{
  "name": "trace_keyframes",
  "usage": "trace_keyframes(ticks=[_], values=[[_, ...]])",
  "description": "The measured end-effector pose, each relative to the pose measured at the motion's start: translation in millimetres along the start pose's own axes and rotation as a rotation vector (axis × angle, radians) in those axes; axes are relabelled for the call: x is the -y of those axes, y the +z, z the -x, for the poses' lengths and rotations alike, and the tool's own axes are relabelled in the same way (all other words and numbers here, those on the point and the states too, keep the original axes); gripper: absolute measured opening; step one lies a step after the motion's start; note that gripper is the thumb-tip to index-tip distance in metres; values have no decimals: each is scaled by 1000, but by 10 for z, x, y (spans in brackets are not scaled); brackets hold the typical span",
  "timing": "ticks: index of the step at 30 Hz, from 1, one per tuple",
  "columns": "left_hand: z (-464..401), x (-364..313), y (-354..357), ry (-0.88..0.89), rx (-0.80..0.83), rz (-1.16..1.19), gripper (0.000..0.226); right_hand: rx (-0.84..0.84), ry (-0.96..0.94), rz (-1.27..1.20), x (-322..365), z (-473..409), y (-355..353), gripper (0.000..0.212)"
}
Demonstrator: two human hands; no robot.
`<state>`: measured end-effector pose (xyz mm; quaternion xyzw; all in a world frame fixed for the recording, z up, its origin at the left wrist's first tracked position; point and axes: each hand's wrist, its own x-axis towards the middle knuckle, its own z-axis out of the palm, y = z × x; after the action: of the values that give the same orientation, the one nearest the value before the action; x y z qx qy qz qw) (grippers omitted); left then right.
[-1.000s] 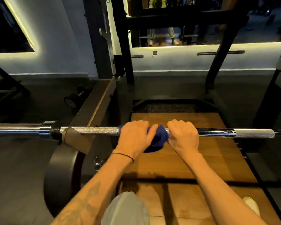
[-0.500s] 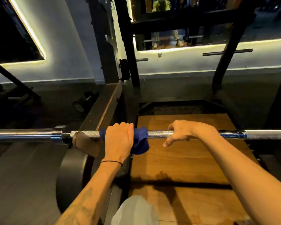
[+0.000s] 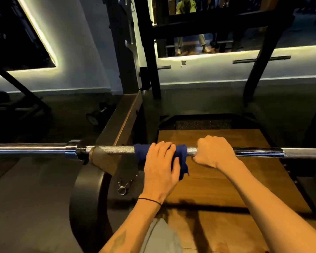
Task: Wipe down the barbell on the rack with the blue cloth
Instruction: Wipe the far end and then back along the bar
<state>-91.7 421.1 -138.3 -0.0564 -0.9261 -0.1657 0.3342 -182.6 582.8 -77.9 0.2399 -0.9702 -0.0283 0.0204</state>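
Note:
A steel barbell runs level across the view, resting in a tan-lined rack hook at the left. A dark blue cloth is wrapped over the knurled shaft near the middle, a corner hanging below. My left hand grips the cloth around the bar, fingers curled over the top. Just right of the cloth, my right hand grips the bare bar in a fist.
A black weight plate stands on edge below the hook. A spring collar clip lies on the rack base. The wooden platform stretches under the bar. Black rack uprights rise behind. A person stands in the far background.
My left hand slid the cloth left along the bar, then back right toward the middle. My right hand lifted partly off the bar and now grips it again.

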Motion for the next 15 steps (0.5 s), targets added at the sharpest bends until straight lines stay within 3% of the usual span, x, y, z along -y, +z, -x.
trace_keyframes(ticks=[3,6,8,11,13,15], values=[[-136,-302,31,75,25,79,21,-62,-7,-1,5,31,75,31],[-370,-230,-50,-27,40,26,20,-77,-5,7,-22,20,118,26],[-468,2,-102,-162,87,-156,23,-96,-13,33,-22,22,128,28],[-487,81,-143,-95,313,-555,25,-107,-15,23,-2,32,139,34],[-512,-184,-43,-39,393,-545,21,-105,-1,13,2,36,124,34],[-564,-477,54,-64,353,-431,23,-103,10,-4,11,47,125,35]])
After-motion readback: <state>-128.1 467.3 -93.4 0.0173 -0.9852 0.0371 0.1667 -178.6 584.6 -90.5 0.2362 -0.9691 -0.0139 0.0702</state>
